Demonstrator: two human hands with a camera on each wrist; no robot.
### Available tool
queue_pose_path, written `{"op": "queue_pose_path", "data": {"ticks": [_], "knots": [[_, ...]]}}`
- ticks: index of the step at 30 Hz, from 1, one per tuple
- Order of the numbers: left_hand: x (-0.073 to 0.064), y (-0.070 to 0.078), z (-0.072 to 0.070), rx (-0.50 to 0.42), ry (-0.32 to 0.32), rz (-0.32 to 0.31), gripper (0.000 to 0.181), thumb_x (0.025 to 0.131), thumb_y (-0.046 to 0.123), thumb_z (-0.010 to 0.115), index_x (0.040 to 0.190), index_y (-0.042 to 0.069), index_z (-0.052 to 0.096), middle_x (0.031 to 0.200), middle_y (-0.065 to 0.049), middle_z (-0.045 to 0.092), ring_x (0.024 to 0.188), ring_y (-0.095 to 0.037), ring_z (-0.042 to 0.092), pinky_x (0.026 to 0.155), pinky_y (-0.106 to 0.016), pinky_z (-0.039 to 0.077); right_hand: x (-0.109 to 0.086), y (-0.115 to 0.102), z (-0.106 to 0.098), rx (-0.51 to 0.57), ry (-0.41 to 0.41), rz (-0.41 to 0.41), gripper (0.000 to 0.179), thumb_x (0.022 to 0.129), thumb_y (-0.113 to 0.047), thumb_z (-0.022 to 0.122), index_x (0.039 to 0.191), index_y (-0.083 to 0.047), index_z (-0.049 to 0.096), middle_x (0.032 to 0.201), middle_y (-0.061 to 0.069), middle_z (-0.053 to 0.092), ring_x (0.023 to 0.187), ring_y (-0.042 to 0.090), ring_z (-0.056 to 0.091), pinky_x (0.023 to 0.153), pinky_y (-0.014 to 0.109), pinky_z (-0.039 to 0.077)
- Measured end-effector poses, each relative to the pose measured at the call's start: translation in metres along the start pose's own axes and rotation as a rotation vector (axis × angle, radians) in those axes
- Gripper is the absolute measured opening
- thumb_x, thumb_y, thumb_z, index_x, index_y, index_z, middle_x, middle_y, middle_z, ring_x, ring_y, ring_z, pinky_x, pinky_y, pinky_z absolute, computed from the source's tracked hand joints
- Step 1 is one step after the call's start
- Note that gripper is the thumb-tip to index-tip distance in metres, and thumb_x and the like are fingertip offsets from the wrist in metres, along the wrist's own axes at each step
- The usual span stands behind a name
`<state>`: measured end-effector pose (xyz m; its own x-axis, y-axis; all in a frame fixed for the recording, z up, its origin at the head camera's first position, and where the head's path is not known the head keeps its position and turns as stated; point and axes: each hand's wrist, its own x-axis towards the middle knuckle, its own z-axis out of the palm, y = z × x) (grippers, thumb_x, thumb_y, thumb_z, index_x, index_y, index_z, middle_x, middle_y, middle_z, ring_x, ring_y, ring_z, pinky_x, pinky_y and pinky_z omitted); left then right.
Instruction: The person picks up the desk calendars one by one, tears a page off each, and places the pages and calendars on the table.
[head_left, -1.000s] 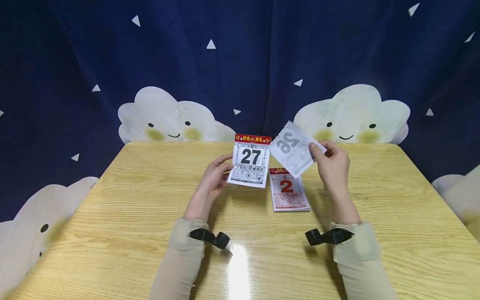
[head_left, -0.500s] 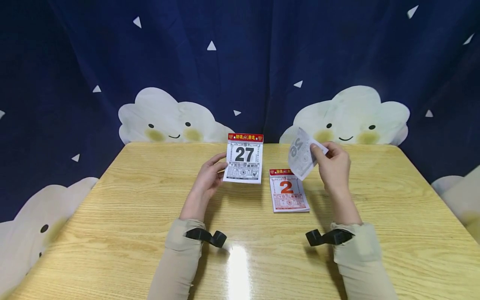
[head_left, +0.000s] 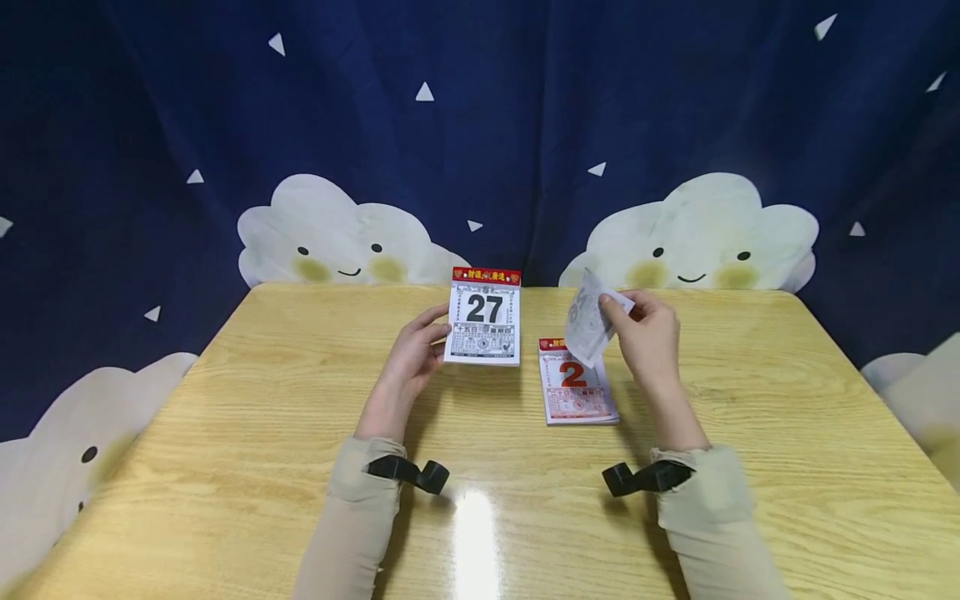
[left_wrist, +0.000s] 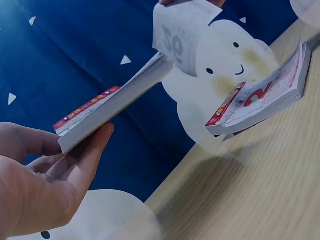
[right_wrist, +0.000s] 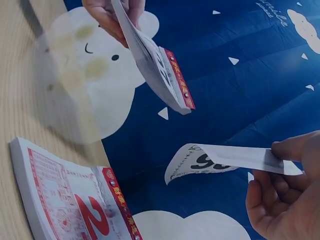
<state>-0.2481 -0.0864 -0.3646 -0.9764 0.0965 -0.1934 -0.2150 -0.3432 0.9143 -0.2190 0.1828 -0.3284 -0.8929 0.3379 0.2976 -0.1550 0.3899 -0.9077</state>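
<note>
My left hand [head_left: 415,354] grips the left edge of a thick tear-off calendar [head_left: 483,321] with a red header and a black 27, held up off the table. Between thumb and fingers, my right hand [head_left: 647,337] pinches a loose calendar sheet [head_left: 588,325]; it curls, and in the right wrist view its number reads 26. Below that sheet a second tear-off calendar [head_left: 577,392], showing a red 2, lies on the table, its upper right part hidden by the sheet in the head view. The left wrist view shows the held calendar's page block [left_wrist: 115,107] edge-on, fingers beneath it.
The wooden table [head_left: 262,433] reaches back to a dark blue curtain [head_left: 480,125] printed with clouds and triangles. A black strap with a small camera [head_left: 408,473] circles the left wrist, and a matching one [head_left: 648,478] the right.
The left hand and its calendar have moved left, away from the loose sheet. In the right hand the sheet has curled, swung more upright and shifted slightly left.
</note>
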Motion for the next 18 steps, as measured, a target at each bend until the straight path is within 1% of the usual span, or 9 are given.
{"op": "queue_pose_path", "data": {"ticks": [5,7,10,13,18], "knots": [[-0.004,0.000,-0.005,0.052,0.004,-0.008,0.045,0.089,0.001,0.043,0.134,0.006,0.043,0.081,-0.002,0.060,0.062,-0.010,0.060,0.055,-0.018,0.049,-0.006,-0.001,0.008,-0.002,-0.068,-0.018,0.028,0.085,-0.024,0.062,0.087,0.004,0.066,0.065,-0.006,0.055,0.056,0.002,0.047,0.048,0.015,0.040],[-0.005,0.000,-0.008,0.068,0.006,-0.016,0.045,0.089,0.001,0.044,0.134,0.006,0.043,0.080,-0.003,0.060,0.061,-0.010,0.060,0.055,-0.018,0.049,-0.007,0.000,0.013,0.006,-0.081,-0.021,0.026,0.084,-0.023,0.063,0.086,0.003,0.066,0.064,-0.004,0.055,0.054,0.002,0.046,0.047,0.016,0.040],[-0.007,-0.001,-0.014,0.094,0.021,-0.029,0.044,0.090,0.002,0.045,0.133,0.007,0.044,0.079,-0.002,0.060,0.060,-0.010,0.060,0.052,-0.018,0.048,-0.009,0.000,0.021,-0.014,-0.098,-0.041,0.023,0.084,-0.022,0.063,0.086,0.001,0.066,0.065,0.000,0.056,0.054,0.004,0.046,0.047,0.016,0.039],[-0.008,-0.001,-0.021,0.121,0.043,-0.030,0.044,0.089,0.002,0.045,0.133,0.008,0.044,0.078,-0.001,0.060,0.059,-0.009,0.059,0.050,-0.017,0.046,-0.010,0.001,0.029,-0.065,-0.112,-0.068,0.021,0.083,-0.024,0.063,0.085,-0.003,0.067,0.068,0.004,0.059,0.056,0.008,0.048,0.047,0.018,0.039],[-0.008,-0.004,-0.029,0.133,0.037,-0.020,0.045,0.090,0.001,0.043,0.135,0.005,0.041,0.077,0.000,0.061,0.060,-0.009,0.060,0.051,-0.017,0.048,-0.012,0.005,0.043,-0.172,-0.127,-0.124,0.020,0.083,-0.026,0.063,0.082,-0.006,0.066,0.068,0.007,0.061,0.059,0.014,0.050,0.049,0.022,0.040]]}}
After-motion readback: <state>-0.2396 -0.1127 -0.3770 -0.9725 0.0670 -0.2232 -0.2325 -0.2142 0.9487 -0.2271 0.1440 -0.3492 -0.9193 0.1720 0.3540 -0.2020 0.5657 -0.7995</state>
